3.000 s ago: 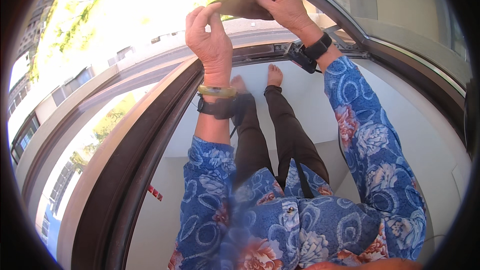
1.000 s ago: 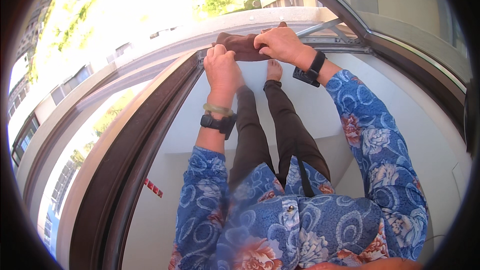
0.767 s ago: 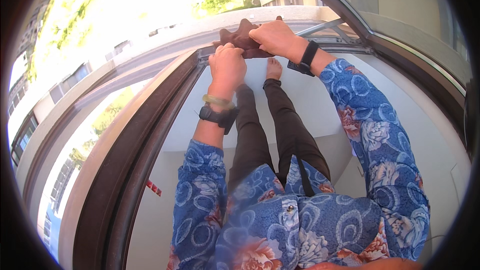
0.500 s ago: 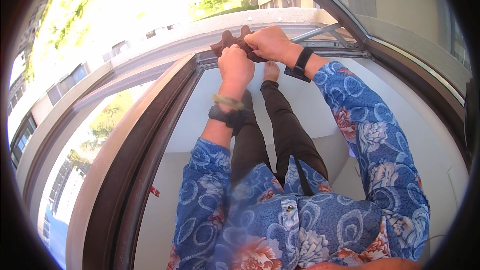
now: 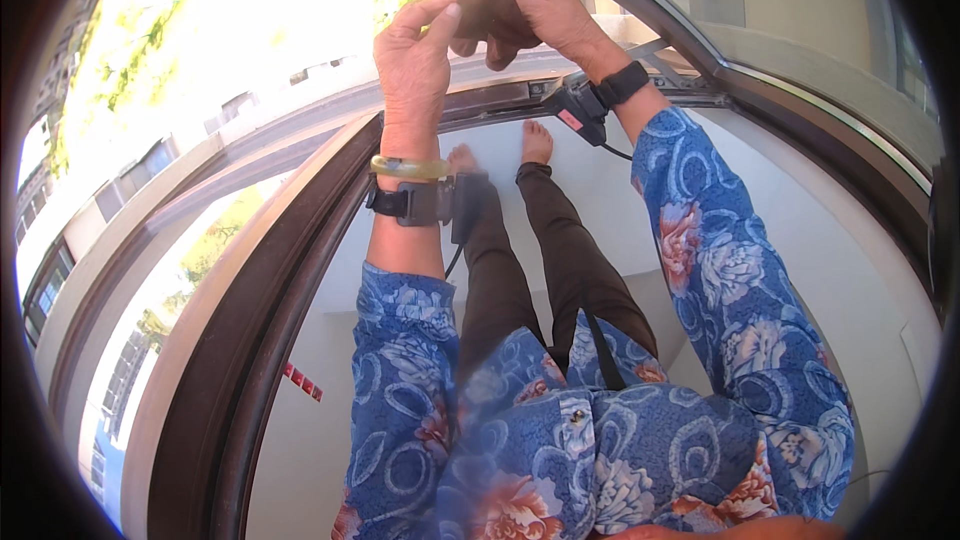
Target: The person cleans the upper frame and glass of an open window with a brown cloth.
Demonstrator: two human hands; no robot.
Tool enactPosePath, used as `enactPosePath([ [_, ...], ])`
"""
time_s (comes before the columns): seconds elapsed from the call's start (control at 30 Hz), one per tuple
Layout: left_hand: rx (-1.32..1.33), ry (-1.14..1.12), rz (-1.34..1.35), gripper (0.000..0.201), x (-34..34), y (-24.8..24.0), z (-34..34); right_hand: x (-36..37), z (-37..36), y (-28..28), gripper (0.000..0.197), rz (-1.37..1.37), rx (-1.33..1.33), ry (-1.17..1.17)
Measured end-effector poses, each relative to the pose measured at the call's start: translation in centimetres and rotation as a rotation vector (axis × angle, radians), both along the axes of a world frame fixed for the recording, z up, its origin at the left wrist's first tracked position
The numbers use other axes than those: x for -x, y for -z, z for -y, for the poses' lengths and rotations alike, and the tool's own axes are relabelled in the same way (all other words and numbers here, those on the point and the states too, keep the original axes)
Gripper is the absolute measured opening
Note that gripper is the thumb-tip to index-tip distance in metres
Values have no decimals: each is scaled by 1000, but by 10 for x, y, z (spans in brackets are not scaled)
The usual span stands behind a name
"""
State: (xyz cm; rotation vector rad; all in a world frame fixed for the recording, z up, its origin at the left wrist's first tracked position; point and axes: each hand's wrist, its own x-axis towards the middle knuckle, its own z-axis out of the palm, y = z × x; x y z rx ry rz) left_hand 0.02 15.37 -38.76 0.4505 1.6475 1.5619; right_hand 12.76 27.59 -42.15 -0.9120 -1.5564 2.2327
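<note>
Between my two hands hangs a dark brown cloth (image 5: 490,15), bunched, with its lower edge falling in folds. My left hand (image 5: 412,58) pinches its left side between thumb and fingers. On the other side, my right hand (image 5: 558,12) grips the cloth's upper right, with some fingers hidden behind it. Both hands are raised at the window opening, above and apart from the brown window frame (image 5: 490,100).
An open glass pane in a brown frame (image 5: 690,30) leans over at upper right, with a metal stay (image 5: 650,48) below it. Another brown frame (image 5: 240,300) runs along the left. My bare feet (image 5: 537,143) are on a white surface; bright outdoors lies beyond.
Both hands have risen from close to the window frame, lifting the cloth with them. They have moved farther apart, so the cloth is spread more between them.
</note>
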Motion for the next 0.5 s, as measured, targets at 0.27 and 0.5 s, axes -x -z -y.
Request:
enactPosePath([
  [0.27,436,87,-803,7,-9,20,61,-20,30,-10,9,343,-895,-498],
  [0.5,552,209,-904,4,-41,46,106,-22,58,28,15,128,-1320,-800],
])
